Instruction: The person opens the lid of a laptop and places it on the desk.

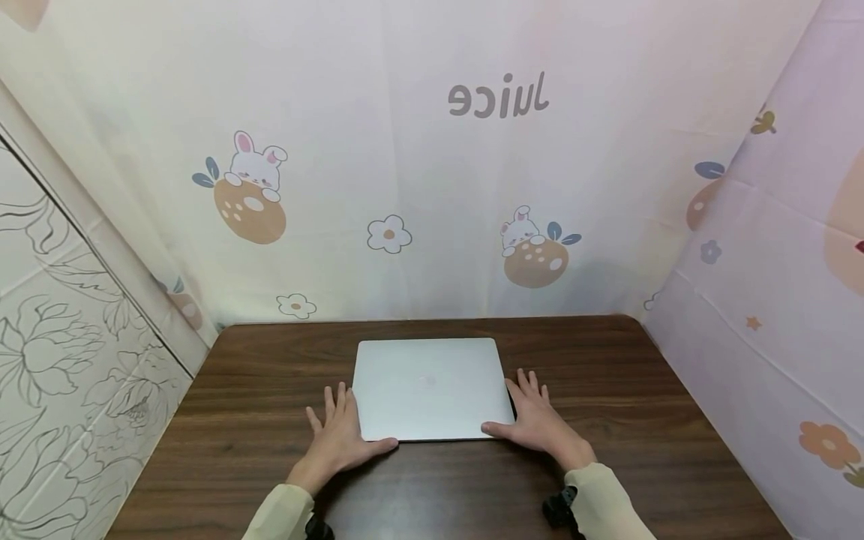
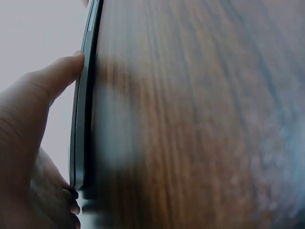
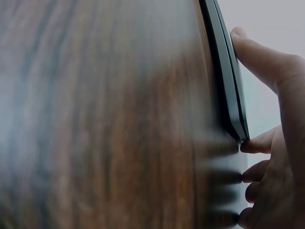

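Note:
A closed silver laptop (image 1: 432, 390) lies flat on the dark wooden table (image 1: 256, 375), its front edge facing me. At its front left corner is my left hand (image 1: 337, 435), fingers spread along the left side and thumb laid against the front edge. My right hand (image 1: 536, 420) flanks the front right corner, its thumb at the front edge and its fingers spread by the right side. In the left wrist view, the left thumb (image 2: 62, 71) touches the laptop's thin dark edge (image 2: 85, 109). The right wrist view has the right index fingertip (image 3: 252, 144) right at the corner.
A pale curtain (image 1: 432, 165) printed with rabbits and flowers hangs behind the table. Another printed cloth (image 1: 763, 375) borders the right side, and a panel with line-drawn flowers (image 1: 61, 360) stands at the left. Black wrist straps (image 1: 560, 508) sit at the sleeve cuffs.

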`<action>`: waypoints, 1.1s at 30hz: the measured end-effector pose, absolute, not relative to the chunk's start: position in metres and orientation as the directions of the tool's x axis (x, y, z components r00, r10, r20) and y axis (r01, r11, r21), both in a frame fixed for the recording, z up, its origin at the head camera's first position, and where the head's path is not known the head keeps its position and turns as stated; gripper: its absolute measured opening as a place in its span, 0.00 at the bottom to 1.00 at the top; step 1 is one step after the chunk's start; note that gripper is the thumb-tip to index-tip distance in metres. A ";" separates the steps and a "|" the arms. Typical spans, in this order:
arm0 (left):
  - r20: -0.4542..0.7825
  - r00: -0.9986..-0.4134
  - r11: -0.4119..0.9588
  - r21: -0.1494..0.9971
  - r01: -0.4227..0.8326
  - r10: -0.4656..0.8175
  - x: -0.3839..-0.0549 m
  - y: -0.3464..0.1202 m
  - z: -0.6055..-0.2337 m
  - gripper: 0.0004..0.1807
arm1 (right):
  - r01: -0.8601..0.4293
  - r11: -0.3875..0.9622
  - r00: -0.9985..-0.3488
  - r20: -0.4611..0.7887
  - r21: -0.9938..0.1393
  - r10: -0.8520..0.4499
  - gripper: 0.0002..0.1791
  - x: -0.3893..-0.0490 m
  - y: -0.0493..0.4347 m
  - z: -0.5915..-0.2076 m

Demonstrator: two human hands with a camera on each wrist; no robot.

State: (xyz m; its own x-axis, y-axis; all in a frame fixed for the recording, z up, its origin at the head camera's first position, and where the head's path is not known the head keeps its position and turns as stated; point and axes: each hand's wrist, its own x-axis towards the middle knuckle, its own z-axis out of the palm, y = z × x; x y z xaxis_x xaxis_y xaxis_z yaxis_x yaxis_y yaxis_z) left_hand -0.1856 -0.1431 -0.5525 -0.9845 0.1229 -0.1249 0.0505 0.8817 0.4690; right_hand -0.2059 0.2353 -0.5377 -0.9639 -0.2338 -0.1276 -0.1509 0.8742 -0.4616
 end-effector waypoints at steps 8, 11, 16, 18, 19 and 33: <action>-0.115 -0.984 0.872 0.486 0.066 0.139 -0.183 -0.139 -0.553 0.78 | -0.145 0.873 -0.966 -0.126 -0.466 -0.227 0.65 -0.203 0.243 -0.538; -0.115 -0.983 0.868 0.492 0.070 0.145 -0.182 -0.137 -0.551 0.78 | -0.141 0.869 -0.966 -0.125 -0.475 -0.225 0.64 -0.203 0.246 -0.539; -0.114 -0.982 0.865 0.495 0.078 0.153 -0.180 -0.135 -0.549 0.78 | -0.141 0.868 -0.968 -0.120 -0.476 -0.222 0.63 -0.202 0.248 -0.539; -0.107 -0.982 0.864 0.497 0.084 0.158 -0.179 -0.135 -0.549 0.77 | -0.138 0.869 -0.968 -0.121 -0.475 -0.220 0.63 -0.201 0.249 -0.540; -0.100 -0.982 0.861 0.501 0.090 0.161 -0.179 -0.135 -0.549 0.77 | -0.141 0.869 -0.968 -0.118 -0.475 -0.222 0.63 -0.201 0.249 -0.540; -0.076 -0.977 0.872 0.468 0.142 0.200 -0.185 -0.155 -0.557 0.73 | -0.180 0.874 -0.971 -0.060 -0.451 -0.231 0.61 -0.200 0.243 -0.530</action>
State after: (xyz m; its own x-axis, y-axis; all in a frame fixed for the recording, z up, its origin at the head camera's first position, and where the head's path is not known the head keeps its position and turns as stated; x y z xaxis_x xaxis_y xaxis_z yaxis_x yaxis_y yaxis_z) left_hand -0.1850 -0.1554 -0.5566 -0.9768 0.1999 -0.0764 0.1419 0.8721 0.4683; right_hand -0.2000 0.2427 -0.5305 -0.9710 -0.2313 -0.0605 -0.1802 0.8743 -0.4506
